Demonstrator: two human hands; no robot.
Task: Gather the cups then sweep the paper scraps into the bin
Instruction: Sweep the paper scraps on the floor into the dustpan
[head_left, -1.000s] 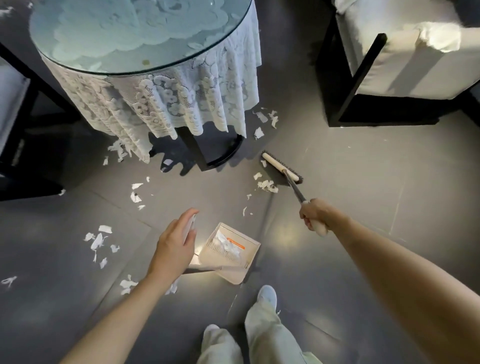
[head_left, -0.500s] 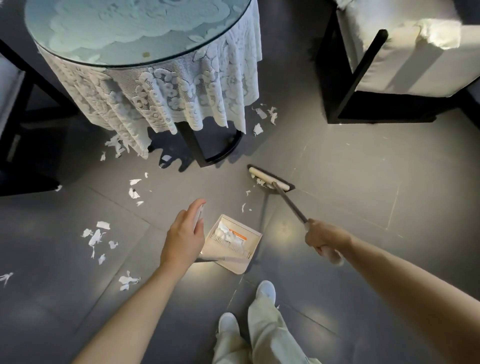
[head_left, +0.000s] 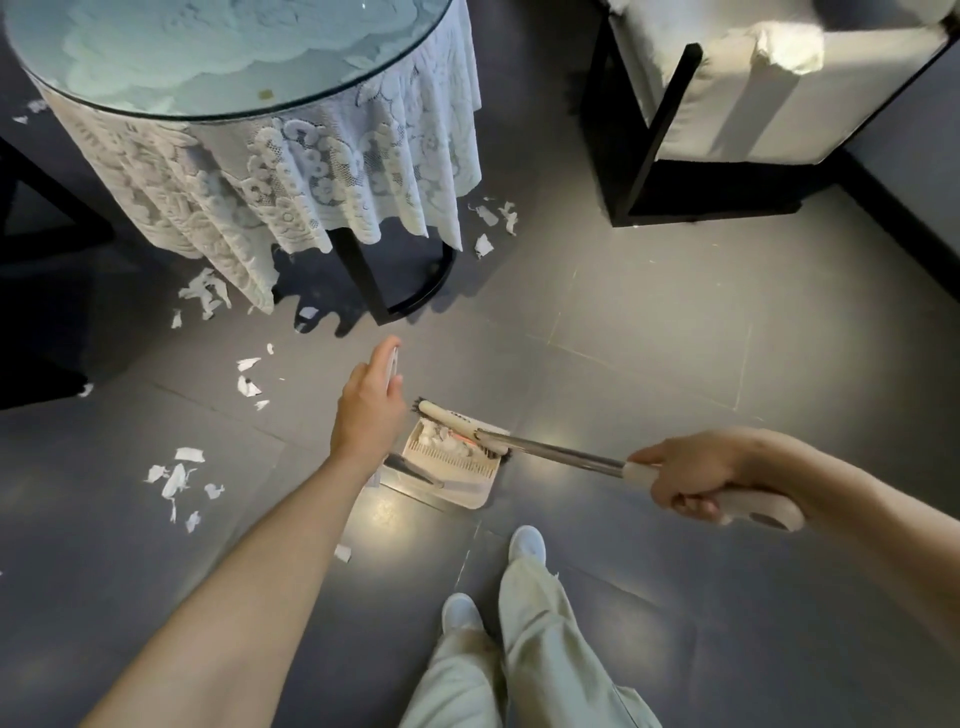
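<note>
My right hand (head_left: 701, 478) grips the white handle of a long broom (head_left: 550, 451). The broom's head lies across the mouth of a beige dustpan (head_left: 457, 483) on the dark floor. Torn white paper is piled inside the pan under the bristles. My left hand (head_left: 371, 405) is closed around the top of the dustpan's upright handle. More paper scraps (head_left: 176, 478) lie on the floor at the left. Others lie by the table's cloth (head_left: 208, 296) and by the table's right side (head_left: 491, 223). No cups are in view.
A round glass-topped table (head_left: 208, 104) with a white lace cloth and a black base stands at the upper left. A white armchair (head_left: 753, 104) with black legs stands at the upper right. My two feet (head_left: 524, 545) in white shoes are just behind the dustpan.
The broom head has been pulled back across the floor from near the table base into the dustpan's mouth, and the scraps in front of it have gone in with it. My left hand kept its hold on the handle.
</note>
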